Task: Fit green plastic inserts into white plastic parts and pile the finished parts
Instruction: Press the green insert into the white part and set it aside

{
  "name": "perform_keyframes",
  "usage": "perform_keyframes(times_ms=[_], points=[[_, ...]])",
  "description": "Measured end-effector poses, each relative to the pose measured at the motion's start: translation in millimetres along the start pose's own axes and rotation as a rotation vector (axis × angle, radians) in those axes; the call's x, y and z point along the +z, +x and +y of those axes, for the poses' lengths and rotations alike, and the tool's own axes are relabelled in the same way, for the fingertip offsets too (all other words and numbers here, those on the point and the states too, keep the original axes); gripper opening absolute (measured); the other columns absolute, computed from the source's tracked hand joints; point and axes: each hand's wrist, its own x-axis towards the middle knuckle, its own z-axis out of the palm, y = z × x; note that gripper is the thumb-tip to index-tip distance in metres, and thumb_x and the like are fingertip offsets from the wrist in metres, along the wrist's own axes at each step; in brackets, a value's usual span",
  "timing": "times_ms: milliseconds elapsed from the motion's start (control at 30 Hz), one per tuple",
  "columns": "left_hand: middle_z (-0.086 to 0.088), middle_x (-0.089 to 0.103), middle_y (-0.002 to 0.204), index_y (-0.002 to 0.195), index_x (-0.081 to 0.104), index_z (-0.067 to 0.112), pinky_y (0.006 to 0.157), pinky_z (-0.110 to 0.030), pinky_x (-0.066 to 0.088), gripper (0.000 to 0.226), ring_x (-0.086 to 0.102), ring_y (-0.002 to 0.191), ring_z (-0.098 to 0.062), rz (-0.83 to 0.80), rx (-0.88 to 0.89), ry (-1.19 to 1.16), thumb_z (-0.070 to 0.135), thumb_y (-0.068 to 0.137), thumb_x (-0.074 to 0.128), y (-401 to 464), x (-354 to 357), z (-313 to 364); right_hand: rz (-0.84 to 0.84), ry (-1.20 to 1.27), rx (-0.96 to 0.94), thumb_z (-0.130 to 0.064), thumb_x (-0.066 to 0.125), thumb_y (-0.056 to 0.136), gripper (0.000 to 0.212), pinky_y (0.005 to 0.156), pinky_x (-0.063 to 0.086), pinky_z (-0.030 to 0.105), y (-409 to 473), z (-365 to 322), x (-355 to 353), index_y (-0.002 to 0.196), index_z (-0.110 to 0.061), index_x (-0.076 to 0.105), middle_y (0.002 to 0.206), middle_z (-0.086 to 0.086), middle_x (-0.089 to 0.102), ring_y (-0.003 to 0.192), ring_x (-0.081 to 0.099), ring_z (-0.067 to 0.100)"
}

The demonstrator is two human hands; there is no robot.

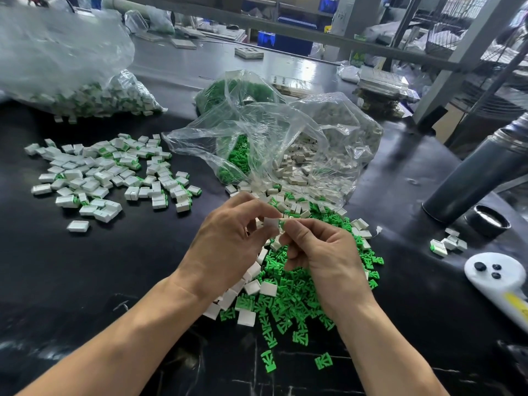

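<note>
My left hand [228, 247] pinches a small white plastic part [271, 224] between thumb and fingers, above the loose heap. My right hand [320, 252] meets it from the right, its fingertips pinching a green insert [282, 223] at the part's edge; most of the insert is hidden. Beneath both hands lies a mixed heap of green inserts [288, 298] and empty white parts [251, 287]. A pile of finished parts [108, 172], white with green showing, spreads over the table's left side.
An open clear bag [285, 144] spilling white parts and green inserts lies behind my hands. Another bag of finished parts [71, 81] sits far left. A grey cylinder [471, 178], a black cap [487, 222], a few parts [448, 244] and a white controller [497, 278] stand at the right.
</note>
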Motion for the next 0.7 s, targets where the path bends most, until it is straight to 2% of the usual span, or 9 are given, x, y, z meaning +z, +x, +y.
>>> perform_keyframes(times_ms=[167, 267, 367, 467, 700], points=[[0.017, 0.061, 0.100, 0.101, 0.073, 0.037, 0.069, -0.022, 0.051, 0.015, 0.063, 0.080, -0.010, -0.053, 0.021, 0.021, 0.026, 0.092, 0.075, 0, -1, -3, -0.027, -0.112, 0.005, -0.016, 0.075, 0.092, 0.013, 0.045, 0.050, 0.024, 0, -3, -4, 0.084, -0.005, 0.077, 0.068, 0.006, 0.069, 0.051, 0.056, 0.013], [0.014, 0.063, 0.100, 0.100, 0.075, 0.030, 0.071, -0.028, 0.055, 0.016, 0.066, 0.083, -0.010, -0.082, 0.058, -0.014, 0.017, 0.092, 0.075, 2, -3, -5, -0.043, -0.140, 0.017, -0.015, 0.075, 0.093, 0.014, 0.043, 0.049, 0.023, -1, -5, -3, 0.081, -0.009, 0.077, 0.065, 0.004, 0.068, 0.048, 0.055, 0.012], [0.013, 0.062, 0.094, 0.098, 0.078, 0.026, 0.070, -0.020, 0.052, 0.021, 0.067, 0.082, -0.010, -0.052, 0.061, -0.030, 0.007, 0.088, 0.078, 2, -2, -5, -0.016, -0.110, 0.014, -0.013, 0.075, 0.093, 0.016, 0.042, 0.048, 0.024, -2, -5, 0, 0.078, -0.008, 0.076, 0.064, 0.005, 0.067, 0.047, 0.053, 0.013], [0.016, 0.059, 0.087, 0.096, 0.078, 0.025, 0.068, -0.007, 0.043, 0.022, 0.064, 0.078, -0.007, 0.014, 0.055, -0.005, 0.008, 0.084, 0.082, 1, 0, 0, 0.029, -0.074, -0.004, -0.012, 0.074, 0.094, 0.016, 0.043, 0.049, 0.027, -4, -5, 4, 0.078, -0.008, 0.075, 0.063, 0.005, 0.066, 0.049, 0.052, 0.014], [0.019, 0.058, 0.083, 0.094, 0.077, 0.021, 0.068, -0.009, 0.045, 0.016, 0.063, 0.077, -0.004, 0.058, 0.057, 0.035, 0.010, 0.083, 0.083, -1, 5, 6, 0.106, -0.027, 0.004, -0.010, 0.073, 0.095, 0.015, 0.043, 0.048, 0.025, -7, -3, 12, 0.080, -0.005, 0.074, 0.062, 0.004, 0.064, 0.050, 0.052, 0.013]])
